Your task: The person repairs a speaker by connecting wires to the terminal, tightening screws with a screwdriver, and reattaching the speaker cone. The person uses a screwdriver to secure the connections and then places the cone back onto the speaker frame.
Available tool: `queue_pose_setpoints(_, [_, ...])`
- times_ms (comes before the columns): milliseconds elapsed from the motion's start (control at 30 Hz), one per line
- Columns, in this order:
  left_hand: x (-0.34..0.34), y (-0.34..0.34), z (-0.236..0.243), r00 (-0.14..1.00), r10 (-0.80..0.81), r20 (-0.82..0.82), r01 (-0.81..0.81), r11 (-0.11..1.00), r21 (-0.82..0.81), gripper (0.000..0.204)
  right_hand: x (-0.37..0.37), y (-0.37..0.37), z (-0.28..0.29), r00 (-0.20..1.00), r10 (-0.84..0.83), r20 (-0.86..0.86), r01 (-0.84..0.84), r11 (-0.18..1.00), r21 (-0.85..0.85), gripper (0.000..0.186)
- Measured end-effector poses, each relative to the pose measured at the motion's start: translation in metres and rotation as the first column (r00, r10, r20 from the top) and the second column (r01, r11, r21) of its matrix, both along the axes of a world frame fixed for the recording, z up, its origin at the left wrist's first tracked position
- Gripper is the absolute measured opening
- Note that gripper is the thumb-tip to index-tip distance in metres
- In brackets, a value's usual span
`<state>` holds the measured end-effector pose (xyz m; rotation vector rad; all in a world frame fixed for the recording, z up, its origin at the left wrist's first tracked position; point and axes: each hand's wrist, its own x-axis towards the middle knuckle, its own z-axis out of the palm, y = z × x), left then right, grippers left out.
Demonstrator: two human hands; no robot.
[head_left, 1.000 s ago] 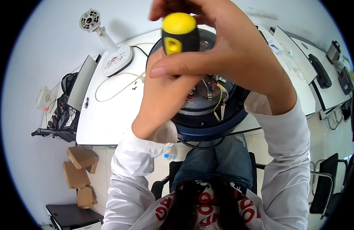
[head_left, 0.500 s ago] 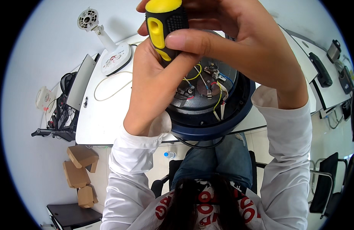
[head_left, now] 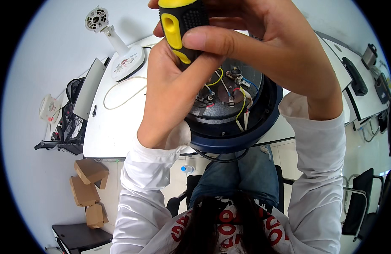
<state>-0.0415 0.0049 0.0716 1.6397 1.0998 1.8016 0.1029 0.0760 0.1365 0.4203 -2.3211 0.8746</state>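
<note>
We pinched screwdriver [head_left: 190, 25] between thumb and fingers of right hand [head_left: 269, 46]; left hand [head_left: 166, 91] sat against its lower end, fingers hidden, grip we could not tell. Screwdriver was above blue housing [head_left: 229, 144], wires [head_left: 243, 103] exposed, at table [head_left: 113, 133] edge.

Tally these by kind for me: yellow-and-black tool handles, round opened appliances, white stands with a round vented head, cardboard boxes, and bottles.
Yellow-and-black tool handle: 1
Round opened appliance: 1
White stand: 1
Cardboard boxes: 3
Bottle: 1
Total: 7
</note>
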Motion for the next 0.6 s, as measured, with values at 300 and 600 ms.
queue_pose_setpoints(300, [0.004, 0.002, 0.001, 0.995, 0.069, -0.077, -0.066, 0.997, 0.043, 0.018, -0.001, 0.008, 0.002, 0.996, 0.087, 0.032, -0.084, 0.994, -0.068, 0.041])
queue_pose_setpoints(600, [0.007, 0.003, 0.002, 0.996, 0.059, -0.065, -0.056, 0.997, 0.051, 0.02, 0.008, 0.005, 0.025, 0.956, 0.118, 0.269, -0.029, 0.949, -0.315, 0.041])
